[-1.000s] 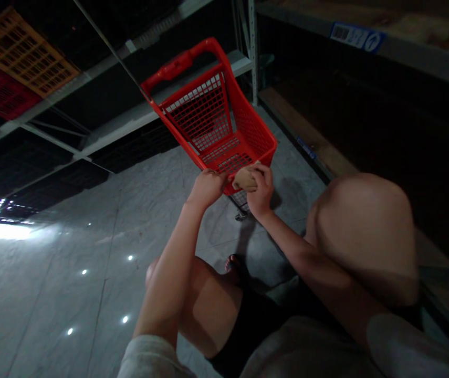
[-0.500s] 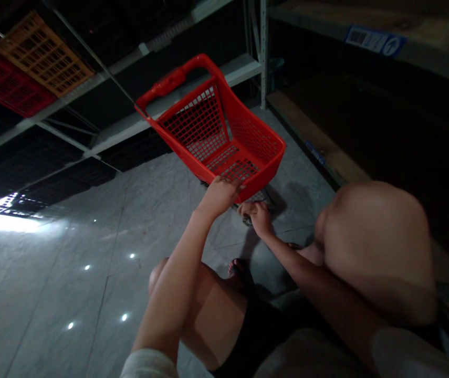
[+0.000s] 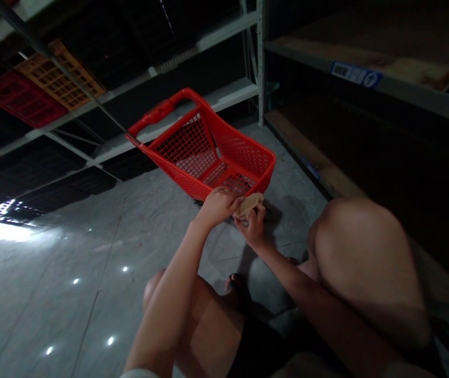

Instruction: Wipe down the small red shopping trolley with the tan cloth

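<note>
A red plastic shopping cart (image 3: 228,136) with grid-patterned sides stands before my knees, its basket bare inside. My left hand (image 3: 219,206) is closed over the near rim of the basket, with its fingertips beside a tan cloth (image 3: 251,205). That crumpled cloth is pinched in my right hand (image 3: 253,226), just below and outside the basket's near corner. Part of the cloth is hidden behind the fingers of both hands. Shadow covers most of the cart's wheels.
Metal shelving with an orange crate (image 3: 61,76), a red crate (image 3: 23,100) and dark crates runs along the left and back. To the right, wooden shelves (image 3: 397,58) carry a blue barcode label (image 3: 356,73). Grey concrete floor (image 3: 70,294) spreads on the left.
The cloth has risen and now shows more fully between my hands; my right hand has turned upward around it. The cart appears lower and slightly left as the view shifted.
</note>
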{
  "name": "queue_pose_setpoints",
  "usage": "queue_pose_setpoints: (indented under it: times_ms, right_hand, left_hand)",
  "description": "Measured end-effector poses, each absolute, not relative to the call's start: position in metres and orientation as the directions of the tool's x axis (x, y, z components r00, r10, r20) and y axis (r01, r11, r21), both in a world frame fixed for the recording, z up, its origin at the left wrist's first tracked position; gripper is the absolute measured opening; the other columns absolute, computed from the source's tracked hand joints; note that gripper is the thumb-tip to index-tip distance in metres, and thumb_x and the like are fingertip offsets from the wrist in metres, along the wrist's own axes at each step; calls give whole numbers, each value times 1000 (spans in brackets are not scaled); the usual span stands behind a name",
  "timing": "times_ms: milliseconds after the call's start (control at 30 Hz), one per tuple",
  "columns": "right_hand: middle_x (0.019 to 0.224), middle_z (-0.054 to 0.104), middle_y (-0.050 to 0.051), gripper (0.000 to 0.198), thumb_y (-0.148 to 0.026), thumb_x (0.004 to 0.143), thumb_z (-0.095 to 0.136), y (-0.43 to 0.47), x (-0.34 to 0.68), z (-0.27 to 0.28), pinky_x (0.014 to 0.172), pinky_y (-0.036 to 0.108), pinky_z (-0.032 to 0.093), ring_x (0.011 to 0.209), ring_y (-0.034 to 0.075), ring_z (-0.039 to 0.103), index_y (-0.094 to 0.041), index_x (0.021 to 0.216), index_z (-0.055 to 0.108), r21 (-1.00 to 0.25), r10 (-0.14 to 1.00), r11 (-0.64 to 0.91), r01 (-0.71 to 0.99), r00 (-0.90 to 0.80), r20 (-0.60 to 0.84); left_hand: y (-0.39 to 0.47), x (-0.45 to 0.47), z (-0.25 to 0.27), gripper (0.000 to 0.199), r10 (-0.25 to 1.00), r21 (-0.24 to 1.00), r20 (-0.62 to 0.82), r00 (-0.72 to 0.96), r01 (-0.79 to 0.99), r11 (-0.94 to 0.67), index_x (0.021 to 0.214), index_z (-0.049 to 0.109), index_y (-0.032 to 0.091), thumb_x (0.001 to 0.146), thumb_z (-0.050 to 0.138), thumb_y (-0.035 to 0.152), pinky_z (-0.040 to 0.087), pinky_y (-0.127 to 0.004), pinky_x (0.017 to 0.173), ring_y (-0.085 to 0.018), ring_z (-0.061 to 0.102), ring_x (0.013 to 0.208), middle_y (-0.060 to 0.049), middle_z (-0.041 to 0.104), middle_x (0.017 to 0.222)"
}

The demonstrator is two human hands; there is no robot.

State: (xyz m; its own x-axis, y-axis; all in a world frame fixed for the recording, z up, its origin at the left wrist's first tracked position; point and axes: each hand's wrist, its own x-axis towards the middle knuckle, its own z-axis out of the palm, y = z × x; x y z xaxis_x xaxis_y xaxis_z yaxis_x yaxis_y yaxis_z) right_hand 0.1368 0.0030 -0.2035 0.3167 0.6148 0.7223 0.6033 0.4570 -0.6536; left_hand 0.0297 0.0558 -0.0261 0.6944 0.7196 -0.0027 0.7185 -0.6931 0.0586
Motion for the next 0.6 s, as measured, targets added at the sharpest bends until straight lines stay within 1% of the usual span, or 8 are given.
queue_pose_setpoints:
  times_ms: [67,167,233,300,367,467,533,600]
  right_hand:
    - [121,51,14,21,-31,86,70,1,137,-201,97,51,57,116,29,59,-23,99,57,-670,619,462,581,330,712]
    - [131,48,15,20,-28,82,71,2,142,-174,106,52,53,125,31,56,-22,96,59,-693,617,467,550,358,700]
    - [136,49,14,23,-27,80,71,4,149,-157,114,54,47,131,31,53,-22,100,61,-709,650,498,500,327,687]
    - [132,55,13,28,-25,81,68,12,160,-151,115,53,45,129,29,55,-23,108,62,-750,686,497,435,332,647]
    - [124,59,12,31,-24,80,67,27,175,-155,112,51,47,121,27,58,-22,111,61,-832,699,411,372,457,550]
    - [114,61,9,34,-22,78,64,64,204,-163,108,50,48,112,24,60,-21,112,58,-939,650,269,215,679,342]
    - [115,62,7,42,-18,76,61,90,220,-162,106,46,49,110,21,60,-22,118,55,-952,633,278,130,720,284]
    - [118,63,5,45,-15,77,59,104,227,-158,105,42,50,111,19,61,-24,121,54,-940,650,317,125,693,312]
  left_hand:
    - [53,32,-25,39,731,48,-14,682,731,-681,103,77,14,107,44,35,48,-34,99,-22,73,97,-10,79,95]
    - [53,31,-22,47,759,31,-64,647,762,-647,97,77,13,109,39,38,48,-33,93,-23,73,96,-11,79,94]
    - [54,30,-18,55,779,9,-120,615,786,-619,99,78,14,110,33,43,49,-32,86,-23,73,93,-11,79,92]
    - [54,29,-15,61,812,-23,-166,560,821,-571,102,79,16,110,28,48,48,-31,78,-24,74,90,-12,79,90]
    - [53,30,-13,68,856,-54,-179,484,864,-500,99,80,17,109,24,54,47,-31,73,-25,74,90,-13,78,88]
    - [49,36,-16,75,900,-80,-156,407,903,-422,95,80,19,107,19,61,47,-31,71,-26,75,92,-13,79,90]
    - [46,40,-21,73,902,-95,-150,405,902,-421,99,80,20,106,20,61,48,-32,71,-27,75,93,-13,79,91]
    - [44,44,-26,70,897,-105,-154,414,896,-432,101,80,21,107,22,60,48,-32,70,-28,76,91,-12,79,91]
